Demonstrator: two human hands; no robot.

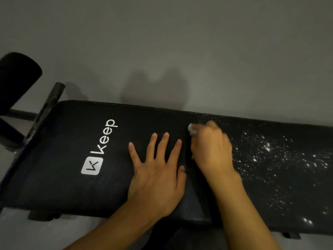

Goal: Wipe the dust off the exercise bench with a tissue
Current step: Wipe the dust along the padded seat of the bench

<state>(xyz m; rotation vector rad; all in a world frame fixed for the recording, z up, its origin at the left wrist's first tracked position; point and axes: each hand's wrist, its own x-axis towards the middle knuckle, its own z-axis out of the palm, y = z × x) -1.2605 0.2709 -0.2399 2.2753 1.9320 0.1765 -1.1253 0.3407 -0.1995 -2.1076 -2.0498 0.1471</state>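
Fingers (207, 130) of right hand (210, 150) curled over tissue (191, 128) on bench (63, 159).

Single head view: looks forward and down, close over bench (72, 159), wall (162, 42) beyond.

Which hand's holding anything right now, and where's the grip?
Right hand is closed on the tissue; only a white bit shows past the fingertips. Left hand lies flat on the bench, holding nothing.
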